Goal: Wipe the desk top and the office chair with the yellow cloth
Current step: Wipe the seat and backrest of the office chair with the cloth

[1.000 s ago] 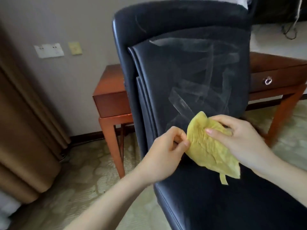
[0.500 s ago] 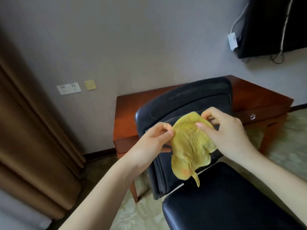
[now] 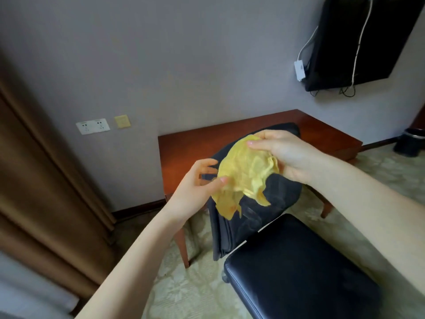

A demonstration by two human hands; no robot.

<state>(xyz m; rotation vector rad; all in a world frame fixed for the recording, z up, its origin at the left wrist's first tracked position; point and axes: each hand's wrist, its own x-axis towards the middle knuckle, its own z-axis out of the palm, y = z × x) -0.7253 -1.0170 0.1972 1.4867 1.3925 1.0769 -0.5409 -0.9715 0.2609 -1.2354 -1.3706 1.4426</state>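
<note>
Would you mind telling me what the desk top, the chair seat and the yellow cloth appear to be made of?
Desk top: reddish-brown wood or veneer, smooth with a soft sheen.
Chair seat: black leather or imitation leather, glossy highlights along its edge.
Yellow cloth: thin, soft fabric, weave unclear; it crumples and droops.

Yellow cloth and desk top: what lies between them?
In the head view, the office chair's backrest stands between the yellow cloth and the desk top.

no readable text, labels or signs
</note>
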